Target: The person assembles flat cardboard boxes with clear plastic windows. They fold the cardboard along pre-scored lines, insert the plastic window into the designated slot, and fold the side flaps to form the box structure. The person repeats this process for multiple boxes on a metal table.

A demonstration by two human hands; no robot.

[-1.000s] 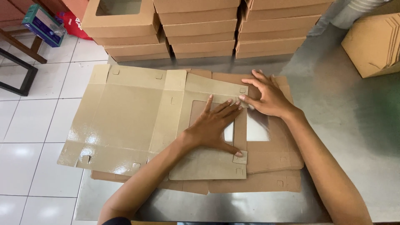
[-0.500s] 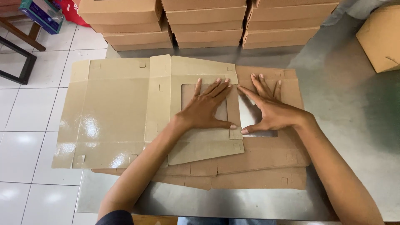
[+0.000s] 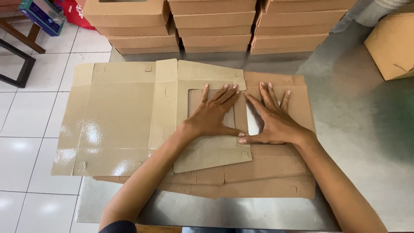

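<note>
Closest to the camera, a pile of flat brown blanks [image 3: 258, 181] pokes out just under both hands on the steel surface [image 3: 366, 142]. On top lies an unfolded box blank [image 3: 120, 116], glossy panel spreading off to the left. Left hand [image 3: 213, 114] and right hand [image 3: 271, 118] are both flat and open, fingers spread, pressing down side by side on the window flap [image 3: 211, 151], thumbs almost touching, gripping nothing. Past the fingertips sit stacks of folded boxes [image 3: 211, 21], plus one more box [image 3: 390, 45] far right.
</note>
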